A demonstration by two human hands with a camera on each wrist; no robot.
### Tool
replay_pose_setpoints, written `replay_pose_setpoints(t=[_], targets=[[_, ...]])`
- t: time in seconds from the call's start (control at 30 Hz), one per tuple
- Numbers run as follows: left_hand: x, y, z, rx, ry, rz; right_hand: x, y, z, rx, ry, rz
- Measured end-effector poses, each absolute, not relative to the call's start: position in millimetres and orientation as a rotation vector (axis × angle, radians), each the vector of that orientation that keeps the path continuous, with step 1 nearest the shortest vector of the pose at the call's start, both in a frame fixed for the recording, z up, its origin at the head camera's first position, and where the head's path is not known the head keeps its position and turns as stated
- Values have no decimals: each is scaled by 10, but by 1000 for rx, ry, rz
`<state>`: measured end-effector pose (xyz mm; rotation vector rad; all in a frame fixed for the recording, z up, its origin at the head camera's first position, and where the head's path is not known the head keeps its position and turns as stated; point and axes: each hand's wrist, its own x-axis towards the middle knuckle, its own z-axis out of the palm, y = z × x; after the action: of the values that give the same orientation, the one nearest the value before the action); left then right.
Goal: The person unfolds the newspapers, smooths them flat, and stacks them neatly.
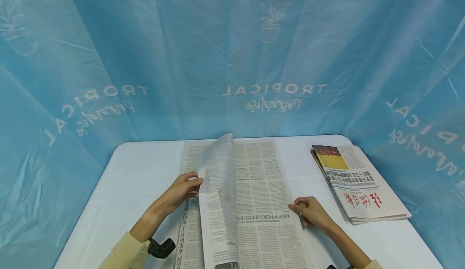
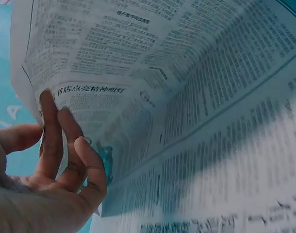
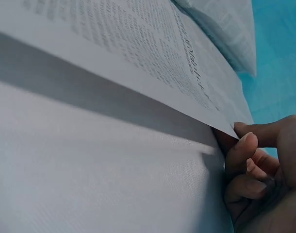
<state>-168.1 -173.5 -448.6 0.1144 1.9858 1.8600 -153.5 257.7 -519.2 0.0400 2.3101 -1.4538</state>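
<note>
Pinching raised page (image 1: 219,208) between thumb and finger of left hand (image 1: 183,190); gripping right edge of newspaper (image 1: 261,192) between thumb and curled fingers of right hand (image 1: 311,211). Already spread open on table (image 1: 139,172), with page only partway over, not yet flat.

Wrapped on three sides in a blue curtain (image 1: 189,59) with white plant pictures (image 1: 270,32) and backward words (image 1: 277,88). Set up with a white, round-cornered table (image 1: 145,172).
</note>
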Motion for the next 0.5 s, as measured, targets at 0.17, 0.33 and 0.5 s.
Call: replay_pose_setpoints(t=[0.17, 0.33, 0.5], targets=[[-1616, -1912, -4530, 17, 2054, 1878, -1564, 2582, -5186, 18, 2373, -1402], [-1548, -2043, -4602, -87, 2188, 1804, -1585, 2582, -5183, 4, 2458, -1339], [-1457, -2126, -4688, -135, 2345, 1714, -1574, 2579, -5163, 15, 2543, -1265]])
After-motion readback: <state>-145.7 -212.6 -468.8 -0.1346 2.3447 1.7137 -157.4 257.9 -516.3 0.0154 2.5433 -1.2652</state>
